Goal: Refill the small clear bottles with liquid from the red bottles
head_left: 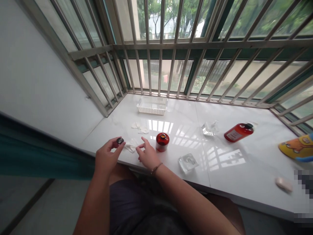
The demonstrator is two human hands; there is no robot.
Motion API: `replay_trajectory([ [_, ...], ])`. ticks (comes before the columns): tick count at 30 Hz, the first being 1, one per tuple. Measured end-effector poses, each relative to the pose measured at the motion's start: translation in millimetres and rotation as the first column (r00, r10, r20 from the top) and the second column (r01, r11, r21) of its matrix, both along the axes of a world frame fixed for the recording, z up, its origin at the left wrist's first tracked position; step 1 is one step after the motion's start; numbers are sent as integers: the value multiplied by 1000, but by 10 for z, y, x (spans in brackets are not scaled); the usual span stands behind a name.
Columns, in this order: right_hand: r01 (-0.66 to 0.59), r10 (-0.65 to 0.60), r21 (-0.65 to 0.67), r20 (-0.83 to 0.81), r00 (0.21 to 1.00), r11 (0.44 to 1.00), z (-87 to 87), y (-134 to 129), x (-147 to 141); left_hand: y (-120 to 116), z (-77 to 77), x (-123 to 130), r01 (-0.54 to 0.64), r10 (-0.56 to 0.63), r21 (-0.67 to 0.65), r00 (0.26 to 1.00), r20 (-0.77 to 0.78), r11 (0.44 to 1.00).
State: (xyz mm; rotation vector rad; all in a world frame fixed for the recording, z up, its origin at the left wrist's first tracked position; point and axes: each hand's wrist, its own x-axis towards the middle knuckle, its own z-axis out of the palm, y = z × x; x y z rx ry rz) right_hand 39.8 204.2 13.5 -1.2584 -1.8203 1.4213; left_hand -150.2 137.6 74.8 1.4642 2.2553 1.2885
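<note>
Between the thumb and fingers of my left hand is a small black bottle cap, held over the front edge of the white counter. My right hand is a little to its right, index finger stretched out and apart from the thumb, with nothing visible in it. Just beyond that hand stands a red bottle, upright, its neck uncapped. A crumpled white tissue lies between my two hands, and more white tissue pieces are behind it.
A white plastic basket stands near the barred window. To the right are clear plastic packages, a red bottle with a black cap, a yellow patterned object and a pale rounded object. A wall rises on the left.
</note>
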Motion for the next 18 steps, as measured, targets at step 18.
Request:
replay_trajectory([
  [18, 39, -206, -352, -450, 869, 935, 222, -639, 1069, 94, -79, 945, 538, -535, 21, 841, -80, 842],
])
